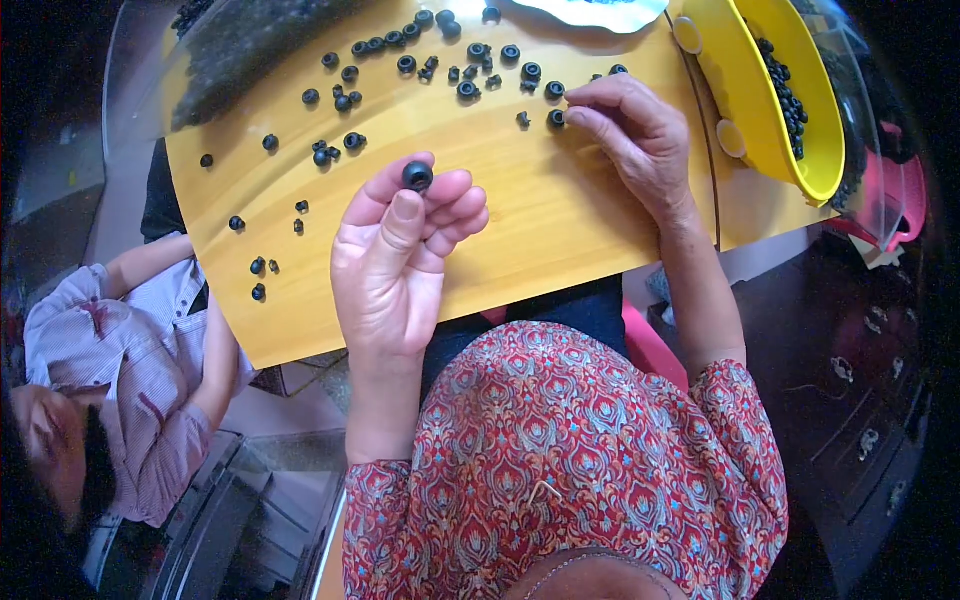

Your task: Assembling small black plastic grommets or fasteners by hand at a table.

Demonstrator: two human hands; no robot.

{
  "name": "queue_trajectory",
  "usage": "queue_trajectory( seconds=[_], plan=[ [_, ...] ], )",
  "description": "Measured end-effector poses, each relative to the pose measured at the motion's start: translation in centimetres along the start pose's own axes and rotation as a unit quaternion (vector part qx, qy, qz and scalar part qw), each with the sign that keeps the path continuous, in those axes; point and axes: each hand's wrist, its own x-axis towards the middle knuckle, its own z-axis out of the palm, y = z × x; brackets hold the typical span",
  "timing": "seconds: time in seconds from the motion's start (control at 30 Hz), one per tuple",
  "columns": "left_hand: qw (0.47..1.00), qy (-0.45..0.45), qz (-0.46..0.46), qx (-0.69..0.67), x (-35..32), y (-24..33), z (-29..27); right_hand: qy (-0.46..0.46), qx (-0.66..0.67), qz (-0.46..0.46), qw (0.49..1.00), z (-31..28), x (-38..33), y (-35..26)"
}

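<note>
Between thumb and fingers, my left hand point(395, 250) grips a small black round part point(417, 176) with a hole in its face, raised over the table. My right hand point(640, 140) is low over the tabletop to the right. Its curved thumb and forefinger are a little apart, with no part visible between them. Close to the thumb tip lies one black ring-shaped part point(556, 119); another ring-shaped part point(555, 90) lies near the forefinger. A smaller black plug-like piece point(523, 119) is just left of them.
Several more black parts point(467, 91) are scattered over the yellow wooden table point(540, 210). A yellow tub point(735, 90) with black pieces stands at the right, near a pink container point(895, 195). A white dish point(600, 15) sits at the far edge. Another person point(150, 320) sits at the left.
</note>
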Motion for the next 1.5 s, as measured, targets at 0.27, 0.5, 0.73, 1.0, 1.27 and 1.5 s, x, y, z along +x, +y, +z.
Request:
queue_trajectory(
  seconds=[0.27,0.5,0.73,1.0,1.27,1.5],
  plan=[
    [0.996,-0.011,0.058,0.069,0.3,-0.5,-0.6,-0.005,0.01,0.005,1.0,0.2,0.1,-0.2],
    [0.962,0.023,0.149,0.226,0.1,-0.9,-0.1,-0.005,-0.025,-0.013,1.0,0.1,0.1,0.0],
    [0.927,0.042,0.18,0.325,-0.1,-1.1,0.2,-0.01,-0.034,-0.023,0.999,0.0,0.2,0.2],
    [0.927,0.041,0.186,0.322,0.5,-1.7,-0.7,-0.01,-0.064,-0.05,0.997,0.0,0.3,0.3],
    [0.933,0.051,0.175,0.311,2.3,-2.4,-2.0,-0.003,-0.087,-0.065,0.994,0.1,0.3,0.4],
    [0.83,0.049,0.285,0.476,4.1,-3.5,-2.9,-0.007,-0.075,-0.066,0.995,0.4,1.0,-1.4]
  ],
)
